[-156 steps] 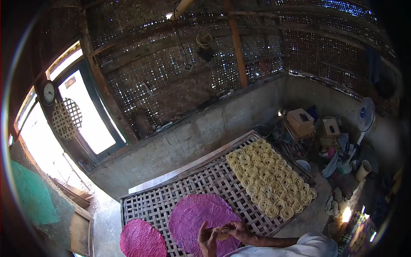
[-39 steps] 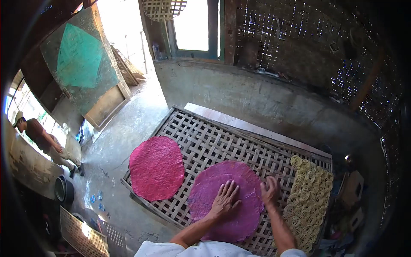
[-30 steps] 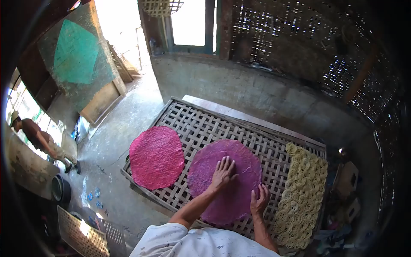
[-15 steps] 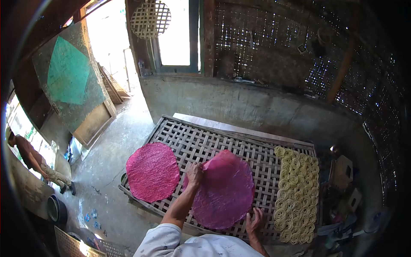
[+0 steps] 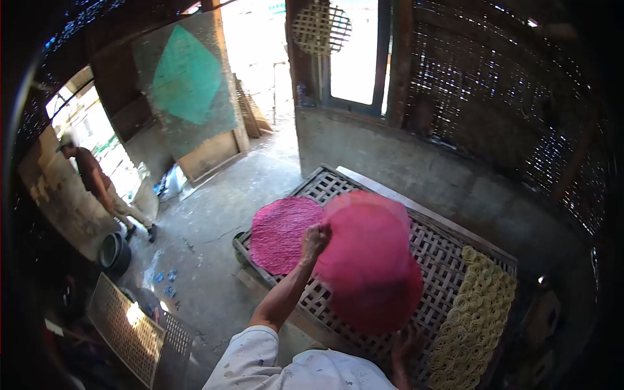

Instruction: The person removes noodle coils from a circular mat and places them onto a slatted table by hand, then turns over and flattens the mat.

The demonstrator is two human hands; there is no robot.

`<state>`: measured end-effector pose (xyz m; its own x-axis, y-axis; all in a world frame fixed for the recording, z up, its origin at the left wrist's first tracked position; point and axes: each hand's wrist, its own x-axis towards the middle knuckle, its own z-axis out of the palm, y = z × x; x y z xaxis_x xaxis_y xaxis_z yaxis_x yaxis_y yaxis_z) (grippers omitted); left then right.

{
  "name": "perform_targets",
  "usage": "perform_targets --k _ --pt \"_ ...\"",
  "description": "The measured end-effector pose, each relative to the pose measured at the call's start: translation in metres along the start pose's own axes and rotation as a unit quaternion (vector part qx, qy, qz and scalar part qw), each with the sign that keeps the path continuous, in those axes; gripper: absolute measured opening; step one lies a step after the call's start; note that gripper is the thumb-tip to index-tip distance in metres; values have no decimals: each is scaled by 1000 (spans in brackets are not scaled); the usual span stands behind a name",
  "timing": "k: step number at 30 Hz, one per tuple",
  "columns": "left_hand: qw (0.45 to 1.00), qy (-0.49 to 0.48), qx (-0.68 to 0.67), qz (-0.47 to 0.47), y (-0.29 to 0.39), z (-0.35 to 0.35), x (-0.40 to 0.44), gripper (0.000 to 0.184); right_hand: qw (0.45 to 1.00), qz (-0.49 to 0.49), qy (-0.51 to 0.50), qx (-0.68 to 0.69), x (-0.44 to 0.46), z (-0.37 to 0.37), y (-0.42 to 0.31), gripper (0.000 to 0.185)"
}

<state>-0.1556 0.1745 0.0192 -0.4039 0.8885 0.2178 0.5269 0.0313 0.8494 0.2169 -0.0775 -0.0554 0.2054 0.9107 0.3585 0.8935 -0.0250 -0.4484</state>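
My left hand (image 5: 316,240) is closed on the left edge of a large pink-red sheet (image 5: 367,253), which is raised and blurred over the woven bamboo rack (image 5: 434,260). Below the sheet's lower right edge is my right hand (image 5: 407,344), dim and partly shadowed, with its fingers apart over the rack. A textured round magenta sheet (image 5: 285,235) lies flat at the rack's left end, just left of my left hand. Coiled pale yellow noodle-like nests (image 5: 478,312) cover the rack's right end.
A person (image 5: 97,179) in a cap stands at the far left by a doorway. Dark tubs (image 5: 114,253) and woven panels (image 5: 127,328) are on the floor at the left. Behind the rack runs a low concrete wall (image 5: 364,153). A green-painted door panel (image 5: 187,78) stands further back.
The large sheet, flat under my left hand a second ago, has been gripped at its left edge and lifted. Its colour shows redder. The view has swung left.
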Motion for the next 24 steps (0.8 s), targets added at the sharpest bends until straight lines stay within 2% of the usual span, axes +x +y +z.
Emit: perform_targets --k 3,6,9,11,13,16,19,21,22,24 --pt "989 92 -30 -109 -19 -49 6 45 1000 5 -13 -9 -4 0 6 40" --pt "939 292 64 -171 -71 -74 4 48 1000 -4 -18 -3 -8 1 11 41" --pt "878 348 121 -304 -91 -98 -7 49 999 -11 -35 10 -6 -4 11 42" --pt "871 400 130 -253 -148 -94 -11 47 999 -8 -44 14 -7 5 20 42" --pt "893 257 144 -341 -166 -107 -13 40 998 17 -50 16 -7 5 22 42" --pt "903 181 141 -363 -131 -122 -28 35 997 49 -48 28 -4 4 14 44" --pt "905 200 233 -296 -133 -124 -31 35 996 88 -11 12 4 17 4 49" --pt "905 209 283 -238 -144 -126 -27 37 991 134 -22 -23 12 26 -9 51" --pt "906 214 298 -212 -138 -129 -27 39 983 179 -22 19 18 27 -23 53" --pt "903 224 331 -160 -149 -129 -25 45 980 195 11 -27 22 40 -37 52"
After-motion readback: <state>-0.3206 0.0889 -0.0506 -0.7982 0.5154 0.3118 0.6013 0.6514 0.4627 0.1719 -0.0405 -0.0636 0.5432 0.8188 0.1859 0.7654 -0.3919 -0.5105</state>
